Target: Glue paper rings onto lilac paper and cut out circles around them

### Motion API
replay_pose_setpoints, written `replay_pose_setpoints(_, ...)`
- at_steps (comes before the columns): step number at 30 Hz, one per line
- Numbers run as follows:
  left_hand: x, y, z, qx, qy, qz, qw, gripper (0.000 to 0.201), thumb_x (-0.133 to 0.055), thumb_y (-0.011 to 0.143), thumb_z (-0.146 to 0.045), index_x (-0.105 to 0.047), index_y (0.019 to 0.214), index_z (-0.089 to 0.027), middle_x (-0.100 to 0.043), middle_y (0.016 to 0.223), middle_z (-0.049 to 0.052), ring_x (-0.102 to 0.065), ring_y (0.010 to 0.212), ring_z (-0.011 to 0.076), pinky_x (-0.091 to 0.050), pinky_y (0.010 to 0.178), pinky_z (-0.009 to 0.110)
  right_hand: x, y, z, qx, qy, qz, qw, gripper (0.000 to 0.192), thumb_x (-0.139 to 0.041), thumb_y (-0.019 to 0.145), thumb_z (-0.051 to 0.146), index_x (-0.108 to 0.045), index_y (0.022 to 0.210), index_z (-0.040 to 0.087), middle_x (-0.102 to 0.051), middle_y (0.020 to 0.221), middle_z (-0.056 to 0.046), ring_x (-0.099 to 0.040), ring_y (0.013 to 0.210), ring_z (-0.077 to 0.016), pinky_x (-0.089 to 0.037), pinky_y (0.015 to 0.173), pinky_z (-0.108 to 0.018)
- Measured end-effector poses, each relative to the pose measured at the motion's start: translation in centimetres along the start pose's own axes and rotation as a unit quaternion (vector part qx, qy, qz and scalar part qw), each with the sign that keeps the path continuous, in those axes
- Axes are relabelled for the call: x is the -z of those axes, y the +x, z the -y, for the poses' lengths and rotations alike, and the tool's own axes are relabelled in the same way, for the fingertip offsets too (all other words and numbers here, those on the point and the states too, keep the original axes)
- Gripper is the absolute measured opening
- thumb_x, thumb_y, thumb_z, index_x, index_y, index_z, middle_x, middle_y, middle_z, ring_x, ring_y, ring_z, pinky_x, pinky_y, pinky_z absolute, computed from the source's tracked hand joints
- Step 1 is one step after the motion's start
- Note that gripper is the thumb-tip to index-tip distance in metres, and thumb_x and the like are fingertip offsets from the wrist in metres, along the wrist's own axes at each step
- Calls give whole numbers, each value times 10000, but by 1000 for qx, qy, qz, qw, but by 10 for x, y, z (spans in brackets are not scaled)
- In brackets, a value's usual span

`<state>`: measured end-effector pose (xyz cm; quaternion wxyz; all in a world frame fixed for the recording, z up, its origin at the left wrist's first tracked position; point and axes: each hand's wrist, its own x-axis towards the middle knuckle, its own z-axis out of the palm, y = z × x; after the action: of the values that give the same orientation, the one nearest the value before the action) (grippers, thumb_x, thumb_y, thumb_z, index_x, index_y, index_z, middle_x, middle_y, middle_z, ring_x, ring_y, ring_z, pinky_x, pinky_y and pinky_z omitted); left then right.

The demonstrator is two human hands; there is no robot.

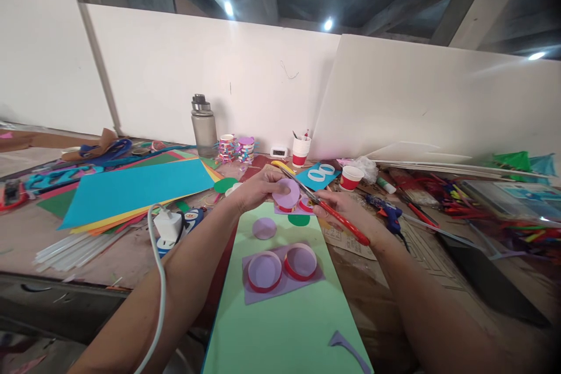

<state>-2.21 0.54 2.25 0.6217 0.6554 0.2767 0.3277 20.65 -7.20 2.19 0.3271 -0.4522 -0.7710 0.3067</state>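
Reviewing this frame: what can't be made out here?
Head view only:
- How far the scissors blades are open: too small, seen against clutter.
- The right hand grip on the handles: fingers curl over them.
- Underside of the lilac disc piece in the left hand: faces away; fingers cover its left edge.
- White cable: its lower end is cut off by the bottom edge.
- Small clock display: too small to read.

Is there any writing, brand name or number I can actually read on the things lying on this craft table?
None can be read.
Small white clock: its display is too small to read.
Brown cardboard under the right hand: faint print, too blurred.
Grey bottle: no label shows.
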Motion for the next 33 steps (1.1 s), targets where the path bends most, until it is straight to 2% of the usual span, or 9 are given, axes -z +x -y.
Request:
replay_pose_setpoints(3,-4,2,4,-8,-38,-6,999,294,-820,614,-338,-729,750,-93,-650,686,54,-548,583,118,-384,533,232,-12,4,-3,-30,108,-58,992,365,-701,760,543,-523,751,225,-384,538,81,-317,447,-76,-249,422,-219)
replay_pose_setpoints(5,-10,3,7,-17,-70,-23,997,355,-837,612,-375,-735,797,-90,-669,738,67,-575,627,127,-420,580,243,-20,7,-8,-38,188,-109,975,361,-687,768,556,-524,832,240,-383,549,90,-327,445,-78,-274,424,-220)
replay_pose_setpoints(8,-22,6,14,-25,-98,-46,994,406,-857,589,-422,-727,793,-95,-666,727,60,-559,608,111,-404,570,232,-27,12,-11,-31,238,-174,955,436,-747,714,514,-537,1003,264,-495,640,77,-470,537,-102,-401,499,-230)
replay_pose_setpoints(11,-31,7,20,-17,-86,-47,995,423,-859,588,-451,-712,767,-98,-649,688,46,-532,584,96,-356,535,216,-26,14,-9,-15,240,-211,947,531,-823,618,446,-533,1024,266,-598,757,50,-571,667,-131,-492,613,-265)
replay_pose_setpoints(18,-36,12,31,-4,-38,-25,999,459,-838,614,-495,-690,800,-102,-656,686,34,-531,569,84,-361,538,210,-26,14,-11,-3,236,-251,939,522,-831,591,408,-535,988,243,-605,703,51,-557,640,-131,-498,608,-274)
replay_pose_setpoints(21,-37,13,33,-21,-34,-37,999,464,-828,628,-497,-683,847,-115,-659,696,22,-539,577,85,-363,538,203,-26,15,-13,-14,228,-268,936,541,-830,577,428,-539,993,241,-609,720,44,-593,686,-148,-517,645,-292)
replay_pose_setpoints(24,-36,13,32,-40,-4,-55,998,447,-798,654,-524,-671,796,-119,-641,657,8,-504,546,76,-371,537,207,-27,16,-15,-27,225,-282,932,572,-834,559,443,-534,1001,235,-606,718,45,-607,700,-152,-521,655,-293)
replay_pose_setpoints(29,-35,13,30,-31,20,-65,997,445,-815,609,-521,-635,707,-127,-589,570,-11,-439,492,66,-323,494,211,-30,15,-21,-36,214,-270,938,538,-816,599,418,-553,1027,228,-618,726,42,-586,660,-132,-496,615,-268)
replay_pose_setpoints(33,-34,14,34,-13,14,-67,998,456,-810,602,-527,-638,740,-128,-584,603,-16,-454,506,68,-322,495,211,-33,15,-23,-48,208,-270,939,532,-820,591,402,-550,1012,220,-624,720,40,-571,636,-127,-486,595,-262)
